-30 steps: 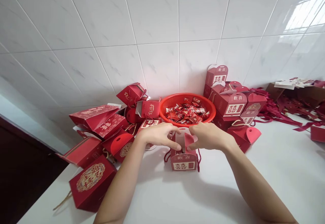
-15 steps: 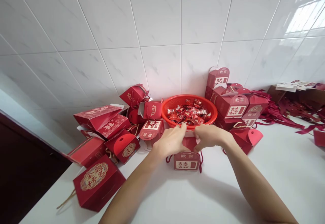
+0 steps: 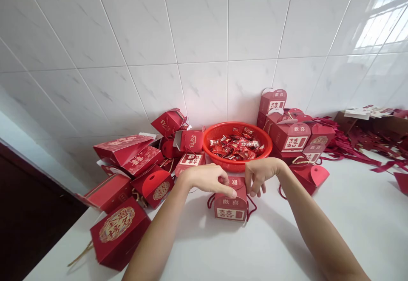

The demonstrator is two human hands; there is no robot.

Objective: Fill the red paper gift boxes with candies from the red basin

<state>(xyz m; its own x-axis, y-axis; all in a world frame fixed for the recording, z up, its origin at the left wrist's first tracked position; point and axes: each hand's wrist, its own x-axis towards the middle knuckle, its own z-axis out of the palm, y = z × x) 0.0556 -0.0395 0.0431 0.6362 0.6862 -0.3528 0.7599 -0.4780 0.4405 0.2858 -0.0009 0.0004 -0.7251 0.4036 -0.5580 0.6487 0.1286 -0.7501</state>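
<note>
A small red gift box (image 3: 230,206) with a white printed label and dark red cords at both sides stands upright on the white table. Its rounded front flap is raised. My left hand (image 3: 210,179) holds the box from the left, thumb across the top of the front flap, the other fingers partly hidden behind. At the box's right edge is my right hand (image 3: 260,174), its fingers curled downward close to the right-hand cord (image 3: 252,206). What its fingertips pinch, if anything, I cannot make out. Just behind the box sits a red plastic basket (image 3: 213,157) of wrapped candies (image 3: 236,145).
Several red gift boxes (image 3: 121,234) are heaped on the left. More boxes (image 3: 291,138) are stacked at the right of the basket. Dark red ribbons (image 3: 347,151) and an open carton (image 3: 346,123) lie farther right. A tiled wall (image 3: 204,89) closes off the back.
The box has come slightly nearer to me and turned a little. My left thumb now lies on its front flap, and my right hand has moved down along its right side.
</note>
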